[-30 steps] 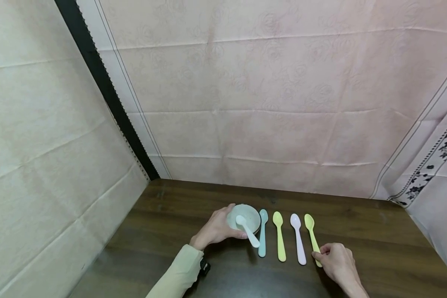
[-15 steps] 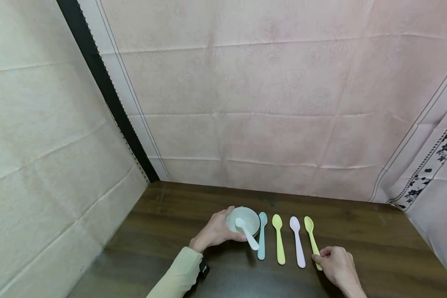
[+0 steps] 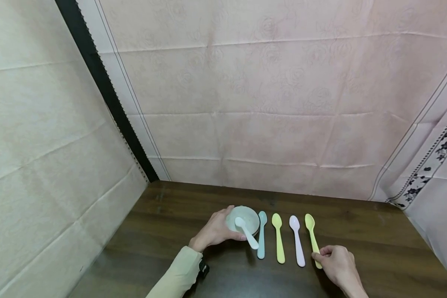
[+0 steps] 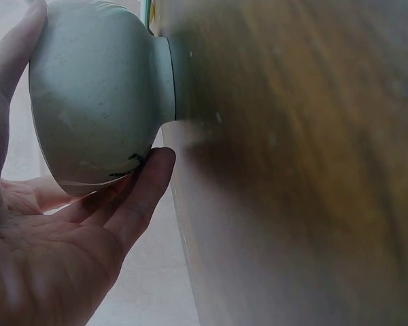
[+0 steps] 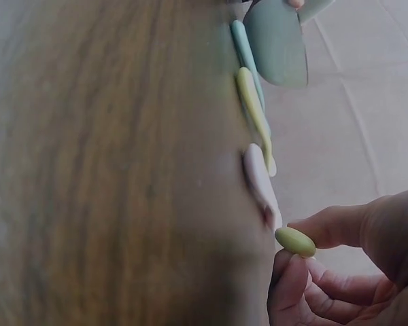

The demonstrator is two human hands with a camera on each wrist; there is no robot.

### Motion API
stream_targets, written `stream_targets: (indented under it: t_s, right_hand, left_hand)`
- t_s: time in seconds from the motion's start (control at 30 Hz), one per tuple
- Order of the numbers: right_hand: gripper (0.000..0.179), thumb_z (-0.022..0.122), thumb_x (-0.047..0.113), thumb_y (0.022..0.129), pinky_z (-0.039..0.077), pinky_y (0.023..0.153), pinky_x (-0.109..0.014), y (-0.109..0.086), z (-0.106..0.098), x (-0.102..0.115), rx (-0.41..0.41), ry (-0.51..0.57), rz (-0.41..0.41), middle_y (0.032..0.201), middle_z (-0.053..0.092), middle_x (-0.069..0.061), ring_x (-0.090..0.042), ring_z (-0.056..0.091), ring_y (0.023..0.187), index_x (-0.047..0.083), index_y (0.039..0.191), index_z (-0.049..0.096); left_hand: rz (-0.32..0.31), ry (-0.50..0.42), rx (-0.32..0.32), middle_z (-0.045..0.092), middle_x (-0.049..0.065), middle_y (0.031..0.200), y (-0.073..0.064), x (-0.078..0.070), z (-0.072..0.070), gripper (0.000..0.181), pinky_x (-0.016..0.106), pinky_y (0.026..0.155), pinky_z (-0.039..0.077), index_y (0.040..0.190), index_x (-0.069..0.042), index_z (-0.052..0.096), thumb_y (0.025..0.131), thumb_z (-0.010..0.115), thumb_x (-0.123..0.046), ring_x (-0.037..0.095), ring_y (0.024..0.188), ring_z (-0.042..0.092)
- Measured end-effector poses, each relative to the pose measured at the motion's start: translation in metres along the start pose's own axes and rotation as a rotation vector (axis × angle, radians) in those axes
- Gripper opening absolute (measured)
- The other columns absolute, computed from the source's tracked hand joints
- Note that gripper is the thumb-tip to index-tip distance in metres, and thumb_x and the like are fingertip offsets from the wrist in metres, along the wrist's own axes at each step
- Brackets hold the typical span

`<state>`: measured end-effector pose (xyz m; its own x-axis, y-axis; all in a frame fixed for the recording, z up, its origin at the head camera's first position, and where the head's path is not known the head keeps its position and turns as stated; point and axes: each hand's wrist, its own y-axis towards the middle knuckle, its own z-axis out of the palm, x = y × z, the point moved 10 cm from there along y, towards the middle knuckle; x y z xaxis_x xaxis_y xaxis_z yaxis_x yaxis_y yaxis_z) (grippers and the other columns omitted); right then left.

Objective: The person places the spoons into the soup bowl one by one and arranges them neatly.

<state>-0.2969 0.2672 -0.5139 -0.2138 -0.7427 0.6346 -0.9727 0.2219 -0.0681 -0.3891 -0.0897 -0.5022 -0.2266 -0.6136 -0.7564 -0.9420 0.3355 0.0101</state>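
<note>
A pale green bowl (image 3: 250, 215) stands on the table at the middle front of the head view, and a white spoon (image 3: 246, 231) leans in it with its handle over the rim. My left hand (image 3: 217, 228) holds the bowl from its left side; in the left wrist view thumb and fingers (image 4: 139, 204) span its wall. At the right, my right hand (image 3: 337, 264) pinches the handle end of a yellow-green spoon (image 3: 312, 234). The right wrist view shows that rounded handle end (image 5: 296, 242) between thumb and fingertips.
Between the hands lie a blue spoon (image 3: 262, 236), another yellow-green spoon (image 3: 279, 238) and a lilac spoon (image 3: 298, 242), side by side. Dark wooden table (image 3: 152, 236) surrounds them. Pale cloth hangs behind (image 3: 268, 124) and at the left (image 3: 52, 165).
The far end of the pinched yellow-green spoon has shifted slightly to the right. My left hand and the bowl keep their places; the head view has tilted a little.
</note>
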Motion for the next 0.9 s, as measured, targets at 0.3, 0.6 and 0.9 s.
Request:
stream_targets:
  t_s: [0.3, 0.6, 0.9]
  right_hand:
    - [0.018, 0.082, 0.027, 0.093, 0.048, 0.072, -0.033, -0.001, -0.001, 0.015, 0.003, 0.016, -0.023, 0.076, 0.073, 0.005, -0.014, 0.060, 0.078, 0.011, 0.086, 0.080]
    - [0.017, 0.082, 0.026, 0.094, 0.048, 0.073, -0.033, -0.007, -0.002, 0.018, 0.017, 0.024, -0.018, 0.076, 0.074, 0.005, -0.014, 0.061, 0.079, 0.010, 0.090, 0.080]
    - [0.017, 0.082, 0.026, 0.095, 0.047, 0.073, -0.032, -0.013, -0.004, 0.022, 0.023, 0.054, -0.024, 0.077, 0.075, 0.005, -0.012, 0.061, 0.078, 0.010, 0.092, 0.081]
  left_hand:
    - [-0.006, 0.003, -0.022, 0.052, 0.024, 0.165, -0.002, 0.002, -0.007, 0.118, 0.062, 0.119, 0.047, 0.167, -0.001, 0.040, 0.077, 0.100, -0.048, 0.042, 0.147, 0.052]
    - [-0.004, -0.002, -0.013, 0.052, 0.024, 0.165, -0.001, 0.004, -0.004, 0.118, 0.061, 0.118, 0.048, 0.167, -0.001, 0.039, 0.077, 0.099, -0.048, 0.041, 0.146, 0.053]
    - [-0.001, -0.016, -0.002, 0.052, 0.023, 0.165, -0.001, 0.001, 0.001, 0.117, 0.063, 0.119, 0.046, 0.167, -0.001, 0.040, 0.077, 0.100, -0.047, 0.043, 0.148, 0.050]
